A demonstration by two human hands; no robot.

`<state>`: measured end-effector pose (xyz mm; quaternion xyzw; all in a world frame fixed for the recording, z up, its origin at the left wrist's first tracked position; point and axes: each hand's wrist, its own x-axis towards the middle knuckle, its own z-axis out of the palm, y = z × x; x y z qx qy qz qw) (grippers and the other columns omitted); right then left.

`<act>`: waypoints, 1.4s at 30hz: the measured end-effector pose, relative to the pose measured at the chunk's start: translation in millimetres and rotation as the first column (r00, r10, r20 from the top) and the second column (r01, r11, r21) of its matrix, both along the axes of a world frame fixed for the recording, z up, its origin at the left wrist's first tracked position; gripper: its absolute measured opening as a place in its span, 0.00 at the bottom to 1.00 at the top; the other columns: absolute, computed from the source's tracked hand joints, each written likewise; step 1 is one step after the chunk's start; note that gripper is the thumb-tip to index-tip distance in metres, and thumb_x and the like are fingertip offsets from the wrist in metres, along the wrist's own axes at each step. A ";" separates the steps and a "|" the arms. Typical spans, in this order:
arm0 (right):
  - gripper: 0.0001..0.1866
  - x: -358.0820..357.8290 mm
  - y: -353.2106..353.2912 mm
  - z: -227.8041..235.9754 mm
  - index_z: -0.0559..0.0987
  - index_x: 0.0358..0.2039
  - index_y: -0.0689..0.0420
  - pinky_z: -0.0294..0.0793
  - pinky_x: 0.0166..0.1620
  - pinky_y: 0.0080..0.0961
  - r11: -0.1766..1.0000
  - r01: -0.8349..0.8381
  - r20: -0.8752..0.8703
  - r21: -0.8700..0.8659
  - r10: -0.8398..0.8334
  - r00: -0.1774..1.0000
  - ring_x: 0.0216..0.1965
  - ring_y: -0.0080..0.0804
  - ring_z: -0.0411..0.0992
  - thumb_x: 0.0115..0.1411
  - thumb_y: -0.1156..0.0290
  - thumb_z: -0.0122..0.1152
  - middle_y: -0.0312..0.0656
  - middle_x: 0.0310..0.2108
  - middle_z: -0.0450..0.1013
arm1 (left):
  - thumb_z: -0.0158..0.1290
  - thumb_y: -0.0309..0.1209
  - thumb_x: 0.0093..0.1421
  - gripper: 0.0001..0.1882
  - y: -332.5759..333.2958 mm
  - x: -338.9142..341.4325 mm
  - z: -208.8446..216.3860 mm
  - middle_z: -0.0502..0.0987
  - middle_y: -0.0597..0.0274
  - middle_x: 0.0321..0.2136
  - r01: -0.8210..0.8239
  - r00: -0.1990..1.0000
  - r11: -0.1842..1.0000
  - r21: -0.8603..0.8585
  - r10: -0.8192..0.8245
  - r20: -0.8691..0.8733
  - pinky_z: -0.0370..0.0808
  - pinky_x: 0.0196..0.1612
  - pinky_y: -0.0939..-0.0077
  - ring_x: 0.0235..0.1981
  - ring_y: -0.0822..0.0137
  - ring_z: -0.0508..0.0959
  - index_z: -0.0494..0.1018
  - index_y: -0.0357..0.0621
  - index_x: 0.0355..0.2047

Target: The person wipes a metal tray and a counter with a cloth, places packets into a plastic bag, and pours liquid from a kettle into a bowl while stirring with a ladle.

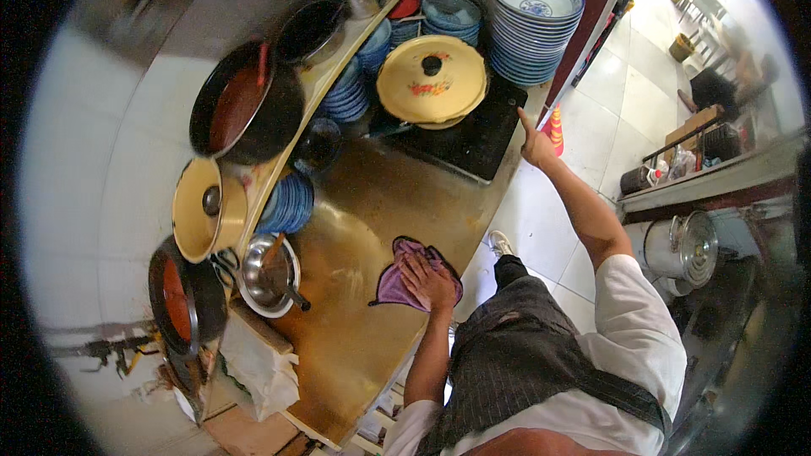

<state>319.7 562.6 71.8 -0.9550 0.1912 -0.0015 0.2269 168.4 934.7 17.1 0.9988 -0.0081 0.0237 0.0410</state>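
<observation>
Wide brass-coloured steel counter (363,346) filling the middle, wet-looking and streaked. Black induction hob (473,139) at the far end, carrying one cream pot (432,80) with a lidded, flower-painted top.

Stacks of blue-and-white plates (532,25) behind the hob: one tall pile, at least two lower piles beside it, more under the side shelf; exact plate count impossible to tell. Along the left shelf: two dark pans of red sauce (241,105), one cream lidded pot (207,207), one steel bowl (269,274) with a ladle in it.

Purple cloth (405,274) lying flat on the counter near its front edge. Left hand (429,280) spread palm-down on the cloth, fingers splayed, pressing rather than clutching. Right hand (536,145) stretched out to the hob's near corner, index finger extended, other fingers curled, holding nothing.

Risks, judged from the layout: a burnt fingertip if the hob or pot is hot; cloth sliding on the slick surface and the braced hand slipping; a wide sweep knocking the steel bowl or the sauce pans, spilling red sauce across the counter.
</observation>
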 end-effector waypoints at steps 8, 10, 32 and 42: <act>0.50 43.3 -38.1 -8.9 0.40 0.64 0.32 0.73 0.27 0.44 0.983 -0.104 -0.130 -0.151 0.084 0.988 0.26 0.49 0.75 0.47 0.70 0.58 0.52 0.25 0.75 | 0.42 0.44 0.56 0.33 -36.0 31.1 2.0 0.49 0.53 0.63 0.030 0.997 0.999 -0.021 -0.031 -0.065 0.46 0.62 0.53 0.65 0.51 0.46 0.56 0.40 0.59; 0.46 31.1 -27.7 5.1 0.43 0.65 0.34 0.72 0.28 0.44 0.977 -0.211 -0.101 -0.024 0.208 0.973 0.25 0.52 0.74 0.48 0.73 0.53 0.54 0.24 0.74 | 0.42 0.45 0.57 0.33 -37.0 32.5 3.1 0.49 0.55 0.63 0.023 0.996 1.000 0.013 -0.022 -0.086 0.45 0.63 0.53 0.65 0.53 0.45 0.55 0.41 0.60; 0.22 219.3 59.4 108.5 0.71 0.49 0.54 0.67 0.49 0.43 0.729 -0.674 0.218 -0.118 0.681 0.699 0.45 0.55 0.67 0.52 0.65 0.59 0.54 0.44 0.69 | 0.46 0.41 0.52 0.32 -36.4 35.7 15.3 0.55 0.56 0.61 -0.068 0.997 0.995 -0.072 0.065 -0.041 0.51 0.60 0.54 0.63 0.53 0.52 0.60 0.46 0.58; 0.18 226.4 9.0 206.5 0.73 0.48 0.58 0.67 0.50 0.27 0.652 -0.547 0.215 0.526 0.520 0.827 0.47 0.31 0.68 0.56 0.71 0.56 0.46 0.46 0.72 | 0.49 0.44 0.51 0.33 -34.2 34.1 13.6 0.56 0.59 0.60 -0.095 0.995 0.992 -0.083 0.091 -0.048 0.53 0.59 0.54 0.62 0.55 0.52 0.61 0.48 0.57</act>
